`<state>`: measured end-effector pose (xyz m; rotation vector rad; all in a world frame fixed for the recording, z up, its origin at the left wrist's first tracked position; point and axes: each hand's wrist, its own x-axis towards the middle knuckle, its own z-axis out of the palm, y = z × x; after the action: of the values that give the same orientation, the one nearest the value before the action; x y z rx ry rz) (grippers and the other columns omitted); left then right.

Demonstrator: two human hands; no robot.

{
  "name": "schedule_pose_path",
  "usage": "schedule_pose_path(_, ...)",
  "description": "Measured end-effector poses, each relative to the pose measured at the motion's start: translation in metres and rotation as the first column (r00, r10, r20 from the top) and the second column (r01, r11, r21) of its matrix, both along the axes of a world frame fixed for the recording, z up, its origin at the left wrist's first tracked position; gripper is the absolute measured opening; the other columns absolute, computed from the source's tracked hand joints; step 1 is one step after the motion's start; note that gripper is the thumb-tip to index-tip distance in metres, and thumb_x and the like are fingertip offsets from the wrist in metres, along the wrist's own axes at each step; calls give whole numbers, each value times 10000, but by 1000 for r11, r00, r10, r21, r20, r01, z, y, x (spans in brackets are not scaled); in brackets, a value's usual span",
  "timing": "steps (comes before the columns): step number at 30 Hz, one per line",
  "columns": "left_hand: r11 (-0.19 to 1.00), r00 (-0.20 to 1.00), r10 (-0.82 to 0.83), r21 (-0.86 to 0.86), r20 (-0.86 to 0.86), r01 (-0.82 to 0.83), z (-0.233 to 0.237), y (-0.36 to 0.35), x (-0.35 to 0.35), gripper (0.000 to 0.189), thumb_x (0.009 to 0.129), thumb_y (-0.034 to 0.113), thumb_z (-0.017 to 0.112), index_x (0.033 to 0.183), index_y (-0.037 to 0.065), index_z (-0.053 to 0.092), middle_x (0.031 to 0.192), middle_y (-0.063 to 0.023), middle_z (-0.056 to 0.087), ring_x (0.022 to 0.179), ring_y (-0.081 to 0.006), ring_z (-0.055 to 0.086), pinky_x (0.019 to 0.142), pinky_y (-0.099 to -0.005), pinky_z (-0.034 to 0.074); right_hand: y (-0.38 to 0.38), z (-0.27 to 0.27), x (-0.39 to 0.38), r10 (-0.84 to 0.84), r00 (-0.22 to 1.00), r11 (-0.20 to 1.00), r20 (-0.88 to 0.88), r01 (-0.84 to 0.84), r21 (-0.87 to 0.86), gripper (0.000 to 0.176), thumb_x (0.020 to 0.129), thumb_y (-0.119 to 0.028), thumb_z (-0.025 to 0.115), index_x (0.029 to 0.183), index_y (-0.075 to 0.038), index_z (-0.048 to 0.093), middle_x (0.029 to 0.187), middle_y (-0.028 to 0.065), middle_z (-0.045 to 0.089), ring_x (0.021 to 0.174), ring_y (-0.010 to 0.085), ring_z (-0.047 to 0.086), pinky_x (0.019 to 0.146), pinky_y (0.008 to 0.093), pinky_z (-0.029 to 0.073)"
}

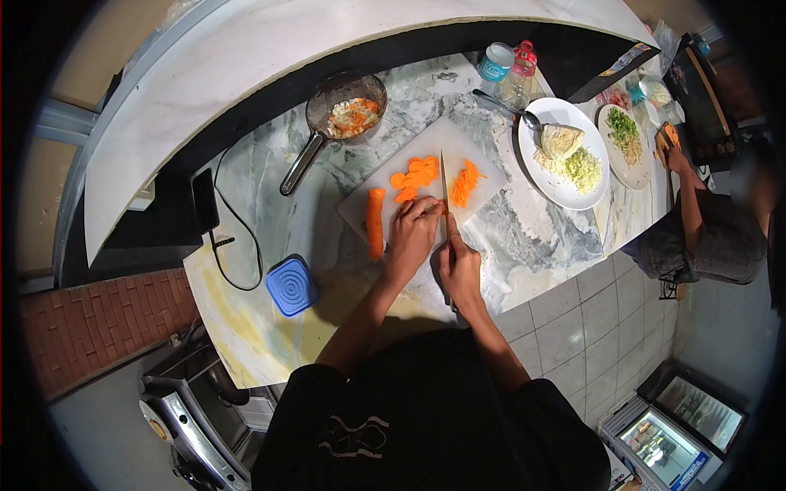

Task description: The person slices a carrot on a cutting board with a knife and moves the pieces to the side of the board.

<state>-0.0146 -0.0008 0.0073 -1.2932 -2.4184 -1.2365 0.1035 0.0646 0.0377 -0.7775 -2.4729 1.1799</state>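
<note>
A kitchen knife point(444, 180) stands over the white cutting board point(486, 194), its blade pointing away from me. My right hand point(461, 268) is closed around the knife's handle. My left hand point(412, 234) has its fingers bent and pressed together against a small piece of carrot point(443, 208) beside the blade. Left of the blade lie several round carrot slices point(416, 173). On its right is a heap of thin carrot strips point(465, 185). A longer piece of carrot point(375, 222) rests near the board's left corner, beside my left hand.
A saucepan point(309, 155) with chopped vegetables stands back left. A blue square object point(291, 286) and a phone point(205, 200) on a cable lie left. At right are an oval plate point(591, 135) with cabbage, a spoon point(530, 120), bottles point(519, 80), and another person point(696, 233) holding something orange.
</note>
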Motion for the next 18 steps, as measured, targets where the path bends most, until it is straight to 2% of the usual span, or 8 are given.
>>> schedule_pose_path(7,1000,1000,8,8,24,-8,0,-1,1,207,829,5,649,1015,24,739,997,-121,678,864,-324,650,754,-419,519,-2,-11,1,21,1000,999,-6,-21,28,598,818,41,556,1404,90,445,696,275,611,579,376,641,567,436,516)
schedule_pose_path(12,1000,999,5,-2,46,-5,2,-2,1,219,817,-10,635,1011,13,733,1012,-120,674,888,-323,647,773,-418,517,-11,-20,-3,33,997,987,65,-43,157,716,786,5,574,1460,88,349,715,246,637,578,380,645,535,461,521)
schedule_pose_path(18,999,997,-12,-47,82,16,3,-2,2,193,869,71,615,1010,-21,709,1035,-92,663,920,-298,628,831,-402,494,-14,-18,-7,-10,990,985,138,-14,171,641,834,23,546,1450,79,379,680,290,617,557,405,627,534,467,490)
